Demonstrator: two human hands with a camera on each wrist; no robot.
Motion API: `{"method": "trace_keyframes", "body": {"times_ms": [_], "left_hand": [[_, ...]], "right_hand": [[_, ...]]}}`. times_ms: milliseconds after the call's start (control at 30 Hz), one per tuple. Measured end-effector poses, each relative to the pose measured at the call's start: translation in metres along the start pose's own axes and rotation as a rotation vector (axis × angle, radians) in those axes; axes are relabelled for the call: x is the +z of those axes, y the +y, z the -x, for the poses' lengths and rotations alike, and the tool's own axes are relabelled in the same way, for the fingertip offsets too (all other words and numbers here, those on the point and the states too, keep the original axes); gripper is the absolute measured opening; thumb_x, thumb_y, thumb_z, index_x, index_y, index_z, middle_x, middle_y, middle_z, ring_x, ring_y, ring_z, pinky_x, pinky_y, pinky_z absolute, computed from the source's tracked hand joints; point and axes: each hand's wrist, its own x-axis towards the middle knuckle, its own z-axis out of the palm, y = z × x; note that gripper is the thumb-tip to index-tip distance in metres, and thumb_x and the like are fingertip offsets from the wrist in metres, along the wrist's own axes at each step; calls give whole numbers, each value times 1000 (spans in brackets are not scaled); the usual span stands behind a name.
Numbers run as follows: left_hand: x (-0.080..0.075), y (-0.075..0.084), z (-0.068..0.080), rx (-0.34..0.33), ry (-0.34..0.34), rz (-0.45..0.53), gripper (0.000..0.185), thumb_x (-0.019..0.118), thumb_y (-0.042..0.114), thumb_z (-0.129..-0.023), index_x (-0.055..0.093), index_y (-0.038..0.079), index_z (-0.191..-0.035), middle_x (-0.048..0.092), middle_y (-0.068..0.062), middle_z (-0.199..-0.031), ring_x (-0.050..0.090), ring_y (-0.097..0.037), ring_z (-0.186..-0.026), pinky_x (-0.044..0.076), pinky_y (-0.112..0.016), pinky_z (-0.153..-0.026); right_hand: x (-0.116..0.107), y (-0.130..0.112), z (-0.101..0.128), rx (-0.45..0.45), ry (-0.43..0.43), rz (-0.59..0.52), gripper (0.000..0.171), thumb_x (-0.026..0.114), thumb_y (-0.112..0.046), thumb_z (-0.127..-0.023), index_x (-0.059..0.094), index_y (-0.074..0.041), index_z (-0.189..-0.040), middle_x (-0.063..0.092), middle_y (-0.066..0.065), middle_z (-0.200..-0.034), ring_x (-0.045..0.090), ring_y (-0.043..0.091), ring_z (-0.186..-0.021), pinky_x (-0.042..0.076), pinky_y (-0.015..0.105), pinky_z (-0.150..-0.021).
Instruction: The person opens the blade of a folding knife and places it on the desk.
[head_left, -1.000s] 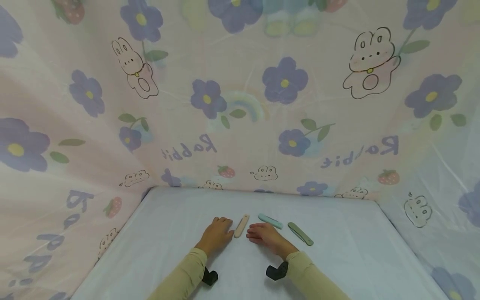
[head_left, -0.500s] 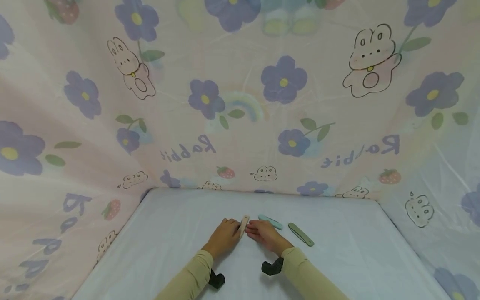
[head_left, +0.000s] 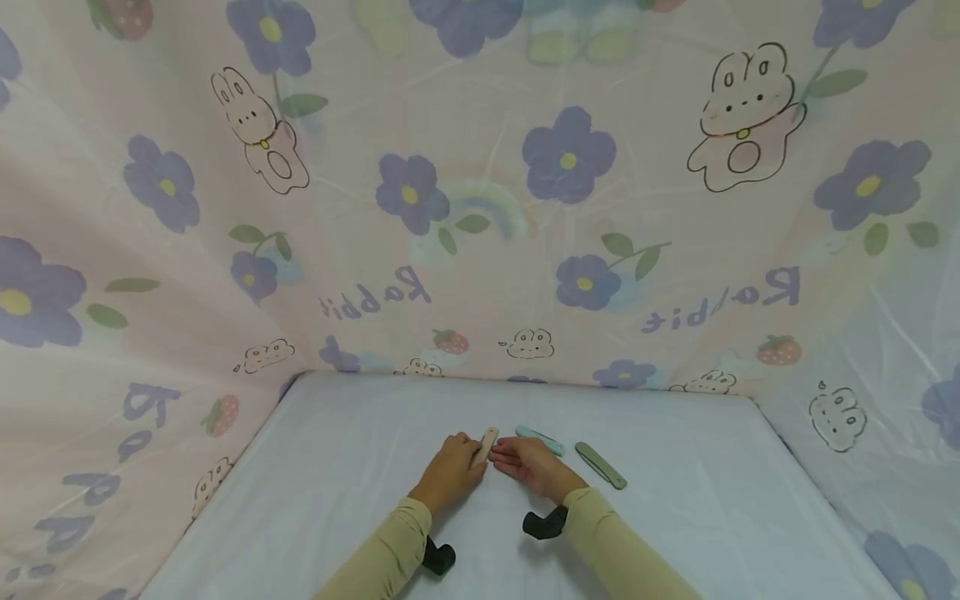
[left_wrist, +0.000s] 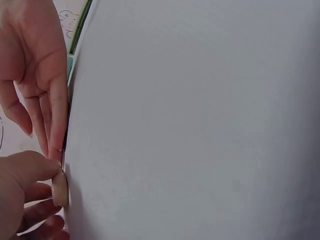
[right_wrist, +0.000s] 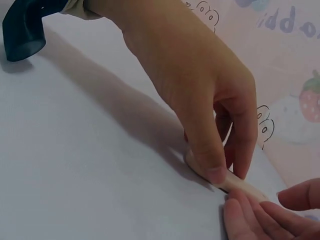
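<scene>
While both hands meet at mid-bench, the beige stick (head_left: 486, 444) lies between them on the white bench (head_left: 337, 467), its long axis running away from the person. Left hand (head_left: 452, 471): thumb and fingers (left_wrist: 30, 172) close on the near end of the stick, pinching it from the left side. Right hand (head_left: 531, 462): thumb and index finger (right_wrist: 207, 150) curl down onto the same stick from the right, pressing it against the cloth, as the right wrist view shows. Gripping it from opposite sides steadies so slim a piece, which lies flat and would offer little purchase to a single hand. Just right of the right hand lies a pale blue stick (head_left: 542, 440), and beyond that, apart from it, an olive green stick (head_left: 601, 465); neither is touched. Both forearms wear yellow sleeves (head_left: 375, 558). A flowered curtain (head_left: 480, 208) with rabbit prints encloses the bench on three sides.
</scene>
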Motion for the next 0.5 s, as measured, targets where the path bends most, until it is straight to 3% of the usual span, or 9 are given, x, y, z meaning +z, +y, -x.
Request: {"method": "trace_keyframes", "body": {"times_ms": [133, 267, 500], "left_hand": [[0, 1, 0, -24, -9, 41, 37, 66, 25, -87, 62, 1, -115, 52, -3, -93, 43, -14, -76, 39, -24, -58], [-2, 4, 2, -37, -27, 106, 35, 66, 19, -85, 62, -2, -113, 52, -3, -90, 44, -14, -76, 40, -26, -61], [-6, 3, 6, -133, -53, 322, 33, 61, 16, -86, 61, 0, -116, 54, -1, -88, 49, -13, -75, 45, -30, -67]], "right_hand": [[1, 0, 0, 14, 8, -16, 36, 42, -6, -97, 43, 16, -126, 57, 27, -116, 58, 31, -106, 47, 39, -91], [1, 0, 3, 20, 3, -17, 36, 42, -7, -97, 44, 15, -126, 57, 27, -117, 57, 32, -108, 46, 40, -91], [2, 1, 7, -3, -34, -31, 38, 40, -8, -98, 41, 15, -129, 55, 27, -121, 54, 33, -112, 43, 41, -95]]}}
